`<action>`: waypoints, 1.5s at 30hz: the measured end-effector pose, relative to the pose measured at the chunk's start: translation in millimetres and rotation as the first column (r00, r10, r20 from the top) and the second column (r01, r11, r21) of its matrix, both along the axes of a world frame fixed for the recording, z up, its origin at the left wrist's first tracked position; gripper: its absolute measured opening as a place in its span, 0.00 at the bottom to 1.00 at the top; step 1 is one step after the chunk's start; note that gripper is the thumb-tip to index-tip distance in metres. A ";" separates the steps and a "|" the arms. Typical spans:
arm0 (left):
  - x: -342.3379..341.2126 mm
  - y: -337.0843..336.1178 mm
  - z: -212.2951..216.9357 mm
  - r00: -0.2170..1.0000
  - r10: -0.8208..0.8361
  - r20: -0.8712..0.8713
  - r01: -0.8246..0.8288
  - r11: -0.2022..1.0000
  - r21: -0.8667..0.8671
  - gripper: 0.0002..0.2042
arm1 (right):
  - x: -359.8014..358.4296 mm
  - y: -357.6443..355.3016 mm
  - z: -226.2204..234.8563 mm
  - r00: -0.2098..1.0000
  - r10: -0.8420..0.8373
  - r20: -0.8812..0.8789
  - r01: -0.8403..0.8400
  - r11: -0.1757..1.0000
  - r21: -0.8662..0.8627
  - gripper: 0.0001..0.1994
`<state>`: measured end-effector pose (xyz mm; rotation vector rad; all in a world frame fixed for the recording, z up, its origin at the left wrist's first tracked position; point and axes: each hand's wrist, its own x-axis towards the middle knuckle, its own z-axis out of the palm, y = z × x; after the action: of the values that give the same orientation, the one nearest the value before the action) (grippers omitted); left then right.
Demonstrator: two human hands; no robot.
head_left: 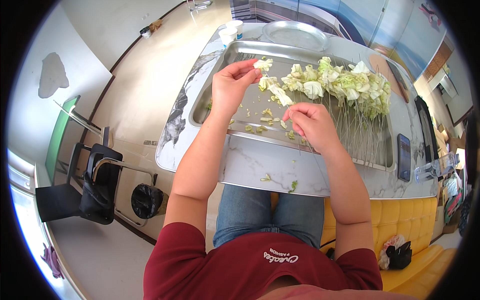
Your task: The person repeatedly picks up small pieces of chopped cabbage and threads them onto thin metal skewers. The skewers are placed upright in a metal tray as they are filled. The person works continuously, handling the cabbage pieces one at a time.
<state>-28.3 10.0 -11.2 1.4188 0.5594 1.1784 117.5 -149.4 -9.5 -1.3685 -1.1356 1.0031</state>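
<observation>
My left hand (231, 86) pinches a pale green cabbage piece (263, 64) at its fingertips, above a large steel tray (215, 87). My right hand (313, 122) is closed on a thin skewer (280, 94) that slants up to the left and carries a few cabbage pieces. A row of filled cabbage skewers (345, 82) lies across the tray's far right. Small cabbage scraps (265, 120) are scattered on the tray floor between my hands.
The tray sits on a white marble table (260, 165) with scraps near its front edge. A round steel plate (295, 34) and two paper cups (231, 31) stand at the back. A dark phone (403, 156) lies right. A black chair (95, 185) and bin (147, 201) stand left.
</observation>
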 end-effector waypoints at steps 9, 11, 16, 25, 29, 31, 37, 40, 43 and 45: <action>-1.5 2.3 0.4 0.998 -0.056 0.025 0.058 0.997 -0.059 0.07 | -0.9 1.5 -3.6 1.000 -0.007 0.022 0.007 1.000 0.014 0.08; -1.9 3.2 -1.3 0.997 -0.066 0.046 0.069 0.995 -0.076 0.07 | -0.3 1.7 -5.5 0.999 -0.005 0.032 0.004 1.000 0.023 0.08; -1.1 -4.0 -0.8 0.988 -0.153 0.008 0.153 0.985 -0.083 0.06 | -0.9 4.4 -8.3 1.000 -0.031 -0.002 0.031 0.998 0.052 0.08; 6.9 -19.3 -0.5 0.973 -0.226 -0.052 0.225 0.974 -0.025 0.05 | 0.0 5.9 -9.5 0.994 -0.108 -0.002 0.107 0.987 0.122 0.09; -3.3 -2.1 3.8 0.992 -0.081 -0.098 0.079 0.997 -0.022 0.09 | 17.1 3.9 0.0 0.970 -0.231 -0.074 0.240 0.958 0.157 0.09; -7.5 15.7 1.3 0.953 -0.021 -0.301 0.030 0.999 0.025 0.10 | 25.8 1.2 3.9 0.953 -0.273 -0.132 0.292 0.943 0.157 0.10; 24.2 63.9 -9.3 0.444 0.245 -0.862 0.335 0.847 0.413 0.14 | 23.3 0.3 5.3 0.951 -0.257 -0.170 0.282 0.949 0.142 0.10; 42.1 82.5 -33.2 0.370 0.395 -0.841 0.472 0.699 0.537 0.15 | 22.0 -0.6 7.0 0.961 -0.222 -0.165 0.246 0.958 0.145 0.10; 55.1 86.1 -31.4 0.290 0.427 -0.856 0.466 0.718 0.517 0.14 | 24.9 -1.0 6.9 0.960 -0.224 -0.166 0.249 0.956 0.153 0.10; 55.4 94.9 -23.6 0.286 0.403 -0.869 0.385 0.782 0.490 0.12 | 25.8 -1.0 4.6 0.960 -0.225 -0.166 0.251 0.956 0.154 0.10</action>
<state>27.1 104.9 -34.7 2.7909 1.0618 0.2641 143.4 -150.4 -4.9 -1.2360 -0.9010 0.7969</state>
